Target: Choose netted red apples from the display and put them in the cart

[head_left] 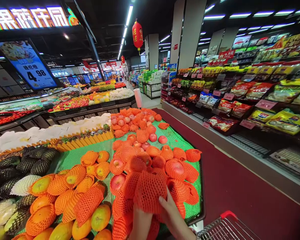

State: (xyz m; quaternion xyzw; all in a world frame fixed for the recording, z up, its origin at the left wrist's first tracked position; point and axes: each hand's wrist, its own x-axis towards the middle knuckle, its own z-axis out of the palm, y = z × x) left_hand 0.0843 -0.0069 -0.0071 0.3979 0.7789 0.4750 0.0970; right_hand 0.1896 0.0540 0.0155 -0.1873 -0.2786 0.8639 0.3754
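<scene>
Evidently you cup one foam-netted apple point(150, 192) over the heap's near part: your right hand point(172, 209) presses its thumb to the side, steadying it, while your left hand's point(143, 216) fingers are hidden, their grip untellable. Beyond, netted apples point(176, 169) crowd a green mat point(192, 212), sleeves probably preventing bruises; farther, bare apples point(162, 139) show.

Maroon floor point(240, 186), grey pillars point(192, 33), bright strip lights point(129, 15)
</scene>
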